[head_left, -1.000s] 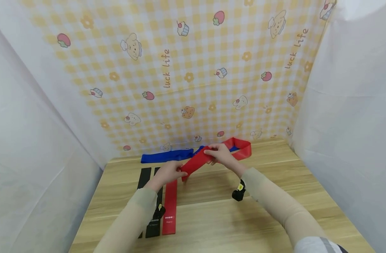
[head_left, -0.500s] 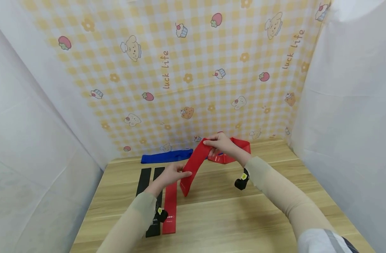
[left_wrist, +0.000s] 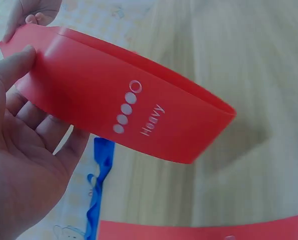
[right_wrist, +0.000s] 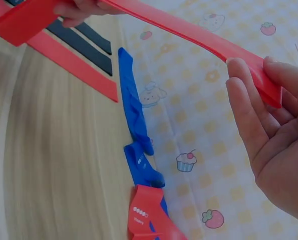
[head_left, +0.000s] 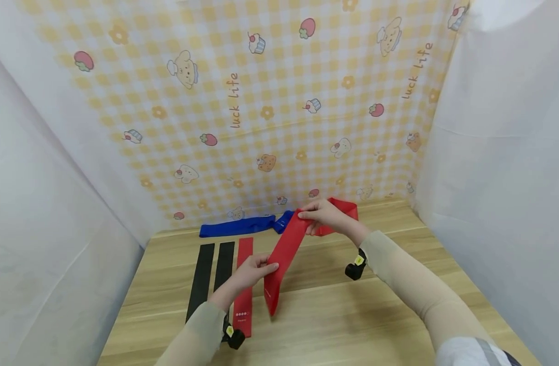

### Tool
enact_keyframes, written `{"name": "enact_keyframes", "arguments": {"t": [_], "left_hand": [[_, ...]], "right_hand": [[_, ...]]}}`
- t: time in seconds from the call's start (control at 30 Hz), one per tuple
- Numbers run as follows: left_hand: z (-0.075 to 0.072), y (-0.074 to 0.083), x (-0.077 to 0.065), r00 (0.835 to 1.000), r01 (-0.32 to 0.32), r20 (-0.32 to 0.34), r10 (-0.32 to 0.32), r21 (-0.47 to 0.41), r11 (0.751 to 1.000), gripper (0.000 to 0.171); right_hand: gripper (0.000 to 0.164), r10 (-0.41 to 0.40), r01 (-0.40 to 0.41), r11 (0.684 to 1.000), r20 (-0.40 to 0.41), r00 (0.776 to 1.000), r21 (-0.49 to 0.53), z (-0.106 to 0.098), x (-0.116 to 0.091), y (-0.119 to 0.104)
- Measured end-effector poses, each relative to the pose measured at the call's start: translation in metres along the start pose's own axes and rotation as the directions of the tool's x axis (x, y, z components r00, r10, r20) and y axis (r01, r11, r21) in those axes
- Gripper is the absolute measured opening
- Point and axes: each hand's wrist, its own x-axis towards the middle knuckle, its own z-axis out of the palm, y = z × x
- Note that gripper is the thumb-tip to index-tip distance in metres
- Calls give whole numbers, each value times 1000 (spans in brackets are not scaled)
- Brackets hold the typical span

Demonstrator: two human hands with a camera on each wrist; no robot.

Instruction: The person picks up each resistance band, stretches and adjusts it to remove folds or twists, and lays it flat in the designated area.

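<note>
Our left hand (head_left: 250,272) has its grip closed around the middle of a red band (head_left: 286,249), thumb on one face and fingers behind it; our right hand (head_left: 322,213) pinches its upper end between thumb and fingers. We hold the band raised and slanting above the tabletop (head_left: 325,315), its lower end, printed "Heavy" beneath a row of dots, hanging past the left hand. On the wood below lie two black bands (head_left: 201,274) and a flat red band (head_left: 244,300), side by side. Along the back edge we see a blue band (head_left: 238,226) and a looped red band (head_left: 345,206). Behind rises a yellow checked cloth (head_left: 261,112), with white sheets (head_left: 480,152) either side.
</note>
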Motion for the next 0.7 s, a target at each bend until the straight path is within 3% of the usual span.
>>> {"name": "enact_keyframes", "arguments": {"t": [0.23,0.43,0.7], "left_hand": [[14,-11,-21,999,36,40,-33,-72,997,31],[25,-17,-36,990,115,98,-104,-121,986,42],[34,-27,-44,978,169,158,-138,-205,964,54]], "right_hand": [[34,23,-24,999,1,1000,34,-1,-12,10],[29,57,-55,994,-22,998,98,-2,-15,23],[27,86,-82,986,-21,996,144,-1,-18,34]]}}
